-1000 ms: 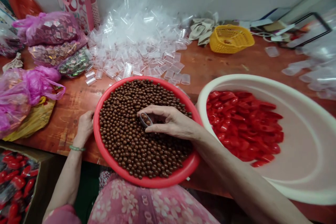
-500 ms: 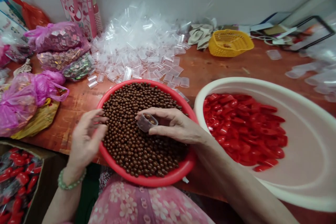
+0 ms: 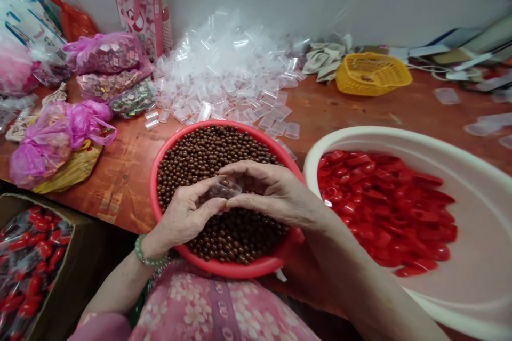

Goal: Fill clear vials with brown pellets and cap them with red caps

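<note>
Head view: the left hand (image 3: 186,218) and right hand (image 3: 276,192) are closing around a small clear plastic cup (image 3: 224,189), gripping it just above brown beads (image 3: 240,237) in a red basin (image 3: 236,269).

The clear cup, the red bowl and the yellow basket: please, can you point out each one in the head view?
clear cup (image 3: 226,189), head view, on its side wall
red bowl (image 3: 212,123), head view, on the far rim
yellow basket (image 3: 372,75), head view, on its side wall

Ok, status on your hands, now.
Right hand holding clear cup, left hand touching it. Brown balls in red basin below. Nothing blocking.
</note>
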`<move>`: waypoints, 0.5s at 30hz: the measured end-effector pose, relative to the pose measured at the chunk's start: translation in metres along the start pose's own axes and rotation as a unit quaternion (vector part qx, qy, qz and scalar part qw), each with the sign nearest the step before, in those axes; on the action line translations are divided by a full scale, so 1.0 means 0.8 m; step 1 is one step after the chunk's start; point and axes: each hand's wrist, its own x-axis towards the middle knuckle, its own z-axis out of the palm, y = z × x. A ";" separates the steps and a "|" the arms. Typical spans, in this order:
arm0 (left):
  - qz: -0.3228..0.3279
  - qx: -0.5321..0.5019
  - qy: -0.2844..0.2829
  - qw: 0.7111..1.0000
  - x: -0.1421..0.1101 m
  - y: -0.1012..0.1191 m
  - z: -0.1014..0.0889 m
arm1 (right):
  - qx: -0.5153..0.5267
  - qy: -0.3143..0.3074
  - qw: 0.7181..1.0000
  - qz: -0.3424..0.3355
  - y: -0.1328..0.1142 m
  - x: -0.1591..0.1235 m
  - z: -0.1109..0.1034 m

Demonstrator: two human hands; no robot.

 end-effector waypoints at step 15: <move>-0.059 -0.198 0.041 0.978 0.011 -0.002 -0.010 | -0.189 0.051 0.979 0.063 0.011 -0.044 -0.025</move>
